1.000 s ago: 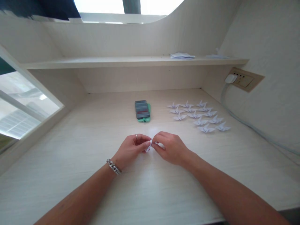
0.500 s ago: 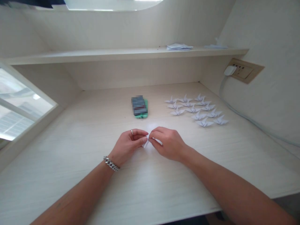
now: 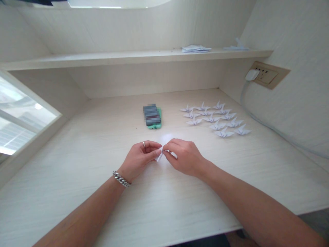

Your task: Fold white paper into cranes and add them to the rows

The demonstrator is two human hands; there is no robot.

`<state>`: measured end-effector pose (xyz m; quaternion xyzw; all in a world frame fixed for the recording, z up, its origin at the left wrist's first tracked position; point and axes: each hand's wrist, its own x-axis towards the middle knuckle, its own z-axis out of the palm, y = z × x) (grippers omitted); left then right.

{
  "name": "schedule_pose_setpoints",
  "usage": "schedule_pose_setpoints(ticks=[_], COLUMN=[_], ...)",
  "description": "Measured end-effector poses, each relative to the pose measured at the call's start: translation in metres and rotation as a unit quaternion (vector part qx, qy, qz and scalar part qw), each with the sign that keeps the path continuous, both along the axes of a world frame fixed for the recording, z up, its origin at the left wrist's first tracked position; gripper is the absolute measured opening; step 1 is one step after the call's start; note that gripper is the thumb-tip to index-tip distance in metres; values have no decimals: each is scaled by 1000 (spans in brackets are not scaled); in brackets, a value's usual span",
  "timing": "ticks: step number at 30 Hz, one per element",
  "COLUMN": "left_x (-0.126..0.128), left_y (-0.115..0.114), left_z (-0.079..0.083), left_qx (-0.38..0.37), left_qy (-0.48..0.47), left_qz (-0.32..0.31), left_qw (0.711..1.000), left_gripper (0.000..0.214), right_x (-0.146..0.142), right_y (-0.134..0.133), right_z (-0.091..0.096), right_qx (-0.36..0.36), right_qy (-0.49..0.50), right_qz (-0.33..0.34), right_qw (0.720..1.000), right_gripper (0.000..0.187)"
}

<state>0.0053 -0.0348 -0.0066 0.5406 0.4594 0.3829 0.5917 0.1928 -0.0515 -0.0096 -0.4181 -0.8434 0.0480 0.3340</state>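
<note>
Between my two hands is a small piece of folded white paper (image 3: 159, 157), mostly covered by the fingers. My left hand (image 3: 142, 153), with a ring and a chain bracelet at its wrist, pinches the paper between thumb and fingers. From the other side my right hand (image 3: 185, 156) pinches the same paper at its upper right edge, fingertips almost meeting those of the left. Beyond the right hand, several white origami cranes (image 3: 223, 132) stand in loose rows on the desk.
A blurred dark object with a green edge (image 3: 153, 116) lies on the desk (image 3: 102, 137) beyond my hands. A stack of white paper (image 3: 196, 48) rests on the shelf (image 3: 115, 59). On the right wall, a white plug (image 3: 252, 75) sits in a socket, its cable trailing along the desk's side.
The view has shifted very slightly. Both hands keep their pinch on the folded paper in nearly the same place.
</note>
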Motion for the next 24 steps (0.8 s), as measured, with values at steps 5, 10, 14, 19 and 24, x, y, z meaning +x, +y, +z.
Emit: schedule_pose_setpoints(ticks=[5, 10, 14, 19, 24], left_x=[0, 2, 2, 1, 3], left_y=[0, -1, -1, 0, -2], left_z=[0, 3, 3, 0, 2], left_qx=[1, -11, -14, -19, -35], left_qy=[-5, -18, -23, -33, -51], left_qz=[-4, 4, 5, 11, 20], left_qw=[1000, 1000, 1000, 999, 998], left_gripper=[27, 29, 28, 30, 32], right_x=[-1, -1, -2, -2, -2], right_y=[0, -1, 0, 0, 0], right_z=[0, -2, -2, -1, 0], right_qx=[2, 9, 15, 19, 30], right_qy=[-8, -9, -6, -3, -7], right_qz=[-3, -6, -5, 0, 1], right_qw=[1000, 1000, 1000, 1000, 1000], right_gripper=[20, 21, 22, 23, 23])
